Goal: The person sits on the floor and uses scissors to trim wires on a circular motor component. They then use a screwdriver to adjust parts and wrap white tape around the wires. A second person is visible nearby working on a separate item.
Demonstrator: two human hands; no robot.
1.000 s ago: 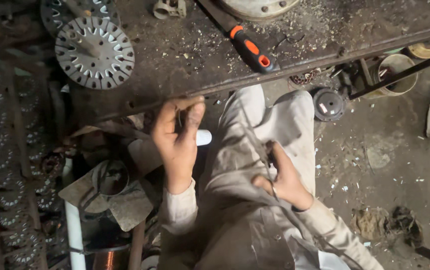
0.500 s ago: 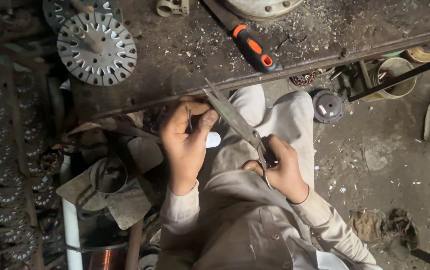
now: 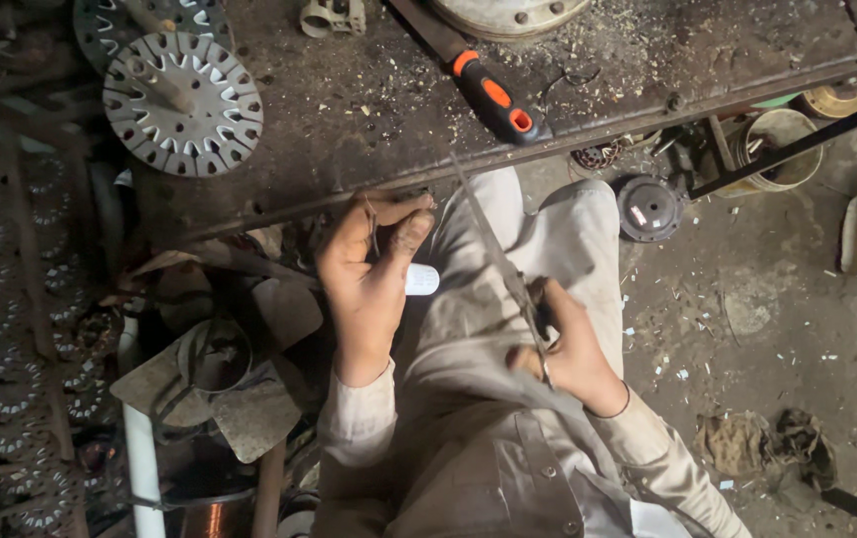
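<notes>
Fingers of the left hand [image 3: 373, 274] are pinching a thin wire piece [image 3: 372, 227] just below the counter [image 3: 349, 110] edge, a small white tube [image 3: 422, 280] poking out beside the palm. Over the last second the long metal blade [image 3: 493, 254] has been swinging up; it is now slanting toward the counter edge, no longer lying across the lap. The right hand [image 3: 563, 349] is staying clamped on its handle, low at the right. An orange-handled tool [image 3: 493, 95] is lying far on the counter.
</notes>
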